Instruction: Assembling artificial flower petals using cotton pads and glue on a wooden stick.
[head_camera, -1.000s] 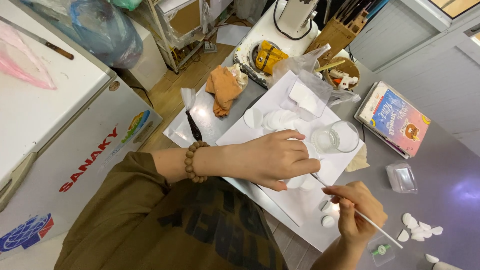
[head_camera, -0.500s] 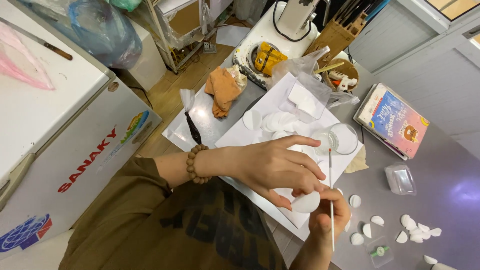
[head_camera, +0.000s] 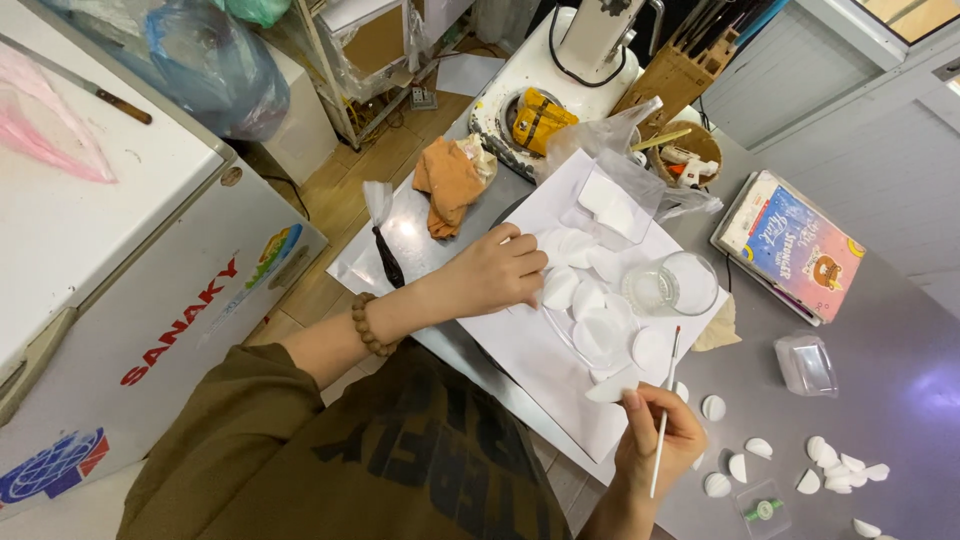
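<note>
- A thin white-handled brush (head_camera: 664, 420) is pinched between the fingers of the right hand (head_camera: 655, 445), near the front edge of the grey metal desk (head_camera: 900, 400); a white petal-shaped piece (head_camera: 612, 386) is also gripped at the fingertips.
- The left hand (head_camera: 495, 275) is laid palm down with fingers loosely curled on the large white paper sheet (head_camera: 520, 345); its fingertips touch a cluster of white oval petals (head_camera: 585, 295), and nothing is clamped in it.
- A brown bead bracelet (head_camera: 366, 325) is worn on the left wrist.
- A clear glass dish (head_camera: 670, 285) stands on the sheet's right side, just beside the petals.
- More white petals (head_camera: 835, 465) lie scattered towards the desk's front right corner.
- A colourful book (head_camera: 795, 245) lies by the right edge; an orange cloth (head_camera: 450, 180) rests near the far left edge.
</note>
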